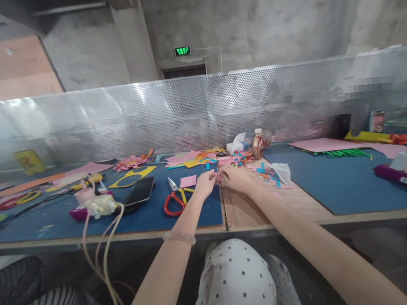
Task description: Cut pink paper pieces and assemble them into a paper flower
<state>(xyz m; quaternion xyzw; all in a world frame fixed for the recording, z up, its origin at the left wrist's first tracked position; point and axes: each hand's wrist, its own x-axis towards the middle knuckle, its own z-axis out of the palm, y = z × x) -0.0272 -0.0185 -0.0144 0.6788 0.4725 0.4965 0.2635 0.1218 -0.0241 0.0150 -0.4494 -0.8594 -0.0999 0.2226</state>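
Note:
My left hand (205, 184) and my right hand (237, 178) meet over the table, fingers pinched together on a small piece of pink paper (217, 176). Its exact shape is mostly hidden by my fingers. Just left of my left hand lies a pink paper square (188, 181). Closer to me on that side are scissors (174, 205) with red and yellow handles, blades pointing away. Beyond my right hand sits a paper flower (240, 158) in pink, blue and orange. Paper scraps (267, 175) and a white tissue (282, 172) lie to the right of it.
A dark phone (140, 192) and a power strip with plugs and cables (101, 205) stand at left. Yellow cut-out paper (132, 176) lies behind them. A bottle (257, 145) and tissue pack (237, 144) stand before the perforated metal screen (274, 103). Another purple power strip (405, 177) is far right.

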